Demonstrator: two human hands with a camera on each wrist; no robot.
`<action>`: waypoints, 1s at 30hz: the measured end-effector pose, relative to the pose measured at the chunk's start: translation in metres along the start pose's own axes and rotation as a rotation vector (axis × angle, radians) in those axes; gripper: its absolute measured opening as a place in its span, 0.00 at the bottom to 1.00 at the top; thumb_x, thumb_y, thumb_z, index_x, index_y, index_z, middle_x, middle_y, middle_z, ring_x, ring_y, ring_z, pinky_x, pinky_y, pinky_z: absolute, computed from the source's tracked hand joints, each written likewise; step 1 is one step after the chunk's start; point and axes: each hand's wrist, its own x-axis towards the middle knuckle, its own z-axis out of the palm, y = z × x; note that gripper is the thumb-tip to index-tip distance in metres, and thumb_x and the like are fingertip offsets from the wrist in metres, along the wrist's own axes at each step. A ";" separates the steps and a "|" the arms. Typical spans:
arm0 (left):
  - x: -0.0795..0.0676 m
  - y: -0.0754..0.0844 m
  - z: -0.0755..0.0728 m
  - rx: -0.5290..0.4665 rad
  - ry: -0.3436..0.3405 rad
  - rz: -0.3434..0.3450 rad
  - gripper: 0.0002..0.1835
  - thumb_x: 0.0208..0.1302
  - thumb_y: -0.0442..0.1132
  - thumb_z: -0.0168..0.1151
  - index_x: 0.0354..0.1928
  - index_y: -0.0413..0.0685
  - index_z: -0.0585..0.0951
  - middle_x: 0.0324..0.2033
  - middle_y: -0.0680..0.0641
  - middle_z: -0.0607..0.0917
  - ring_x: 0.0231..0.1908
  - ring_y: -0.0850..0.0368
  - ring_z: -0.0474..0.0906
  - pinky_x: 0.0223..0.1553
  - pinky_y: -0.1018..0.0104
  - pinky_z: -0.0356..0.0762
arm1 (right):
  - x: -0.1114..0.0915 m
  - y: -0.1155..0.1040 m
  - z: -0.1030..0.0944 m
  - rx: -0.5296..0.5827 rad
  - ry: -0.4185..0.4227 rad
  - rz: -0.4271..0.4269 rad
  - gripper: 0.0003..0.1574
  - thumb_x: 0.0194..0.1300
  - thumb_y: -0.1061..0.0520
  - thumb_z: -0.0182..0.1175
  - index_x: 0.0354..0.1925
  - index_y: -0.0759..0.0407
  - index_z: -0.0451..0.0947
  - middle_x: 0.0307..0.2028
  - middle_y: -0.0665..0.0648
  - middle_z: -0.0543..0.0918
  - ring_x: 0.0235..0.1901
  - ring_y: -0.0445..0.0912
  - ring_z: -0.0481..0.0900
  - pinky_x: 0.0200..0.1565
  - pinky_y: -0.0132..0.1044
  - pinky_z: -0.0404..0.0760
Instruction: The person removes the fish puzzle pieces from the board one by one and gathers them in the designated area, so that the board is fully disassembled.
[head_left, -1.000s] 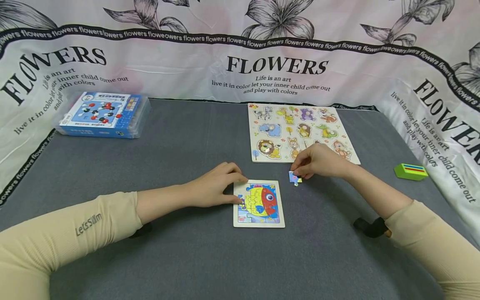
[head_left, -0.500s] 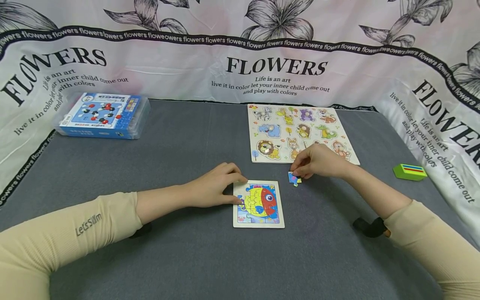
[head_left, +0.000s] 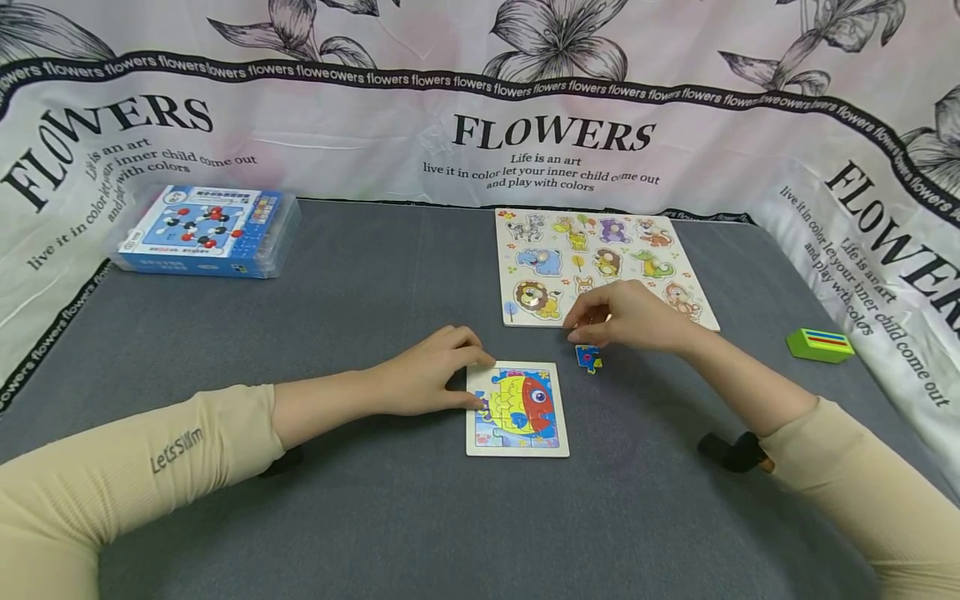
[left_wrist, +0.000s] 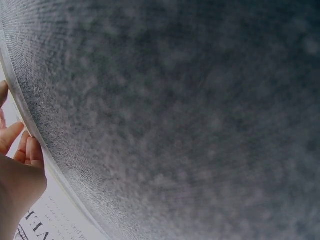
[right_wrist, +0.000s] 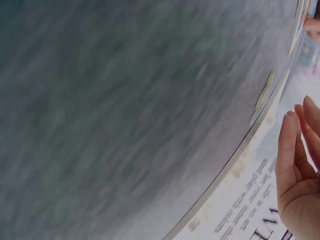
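Note:
A small wooden puzzle (head_left: 517, 408) with a red and yellow fish stands in its pale frame near the middle of the table. Over the frame's left side lies my left hand (head_left: 431, 372), index fingertip at the upper corner and thumb tip at the left part of the picture. In the left wrist view, the left hand's fingers (left_wrist: 35, 152) show at the edge. Beyond the puzzle, a blue puzzle piece (head_left: 588, 357) with pink and yellow marks lies on the grey cloth. My right hand (head_left: 626, 315) hovers just above it, thumb and index bent and slightly apart with nothing between them.
An animal peg board (head_left: 517, 317) lies behind the right hand and is partly covered by it. A blue boxed molecule set (head_left: 198, 229) sits at the back left, a green block (head_left: 820, 344) on the right. Printed cloth walls (head_left: 360, 133) surround the table.
My right hand lets go of the puzzle piece and shifts slightly left and away from me. The piece now lies more in view and looks darker blue. My left hand keeps its place.

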 end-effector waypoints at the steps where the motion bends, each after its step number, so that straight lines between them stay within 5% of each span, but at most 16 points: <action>1: 0.000 0.000 0.000 0.000 -0.001 -0.002 0.28 0.60 0.50 0.70 0.61 0.48 0.78 0.53 0.48 0.76 0.51 0.56 0.68 0.49 0.65 0.70 | 0.001 -0.002 0.002 -0.003 0.000 -0.013 0.07 0.63 0.51 0.67 0.39 0.51 0.86 0.30 0.51 0.87 0.27 0.42 0.80 0.31 0.32 0.77; 14: 0.001 0.000 -0.001 -0.022 -0.008 -0.001 0.28 0.61 0.50 0.70 0.60 0.48 0.78 0.52 0.49 0.76 0.51 0.56 0.68 0.51 0.63 0.70 | 0.014 -0.043 0.033 0.038 -0.126 -0.125 0.08 0.61 0.58 0.69 0.41 0.53 0.85 0.30 0.49 0.84 0.29 0.41 0.79 0.30 0.32 0.78; 30: 0.002 0.004 -0.003 -0.013 -0.006 0.003 0.28 0.60 0.50 0.70 0.59 0.44 0.77 0.50 0.48 0.76 0.50 0.55 0.68 0.52 0.62 0.71 | 0.022 -0.049 0.052 0.036 -0.217 -0.234 0.12 0.59 0.58 0.70 0.43 0.53 0.84 0.31 0.51 0.83 0.27 0.38 0.77 0.32 0.29 0.78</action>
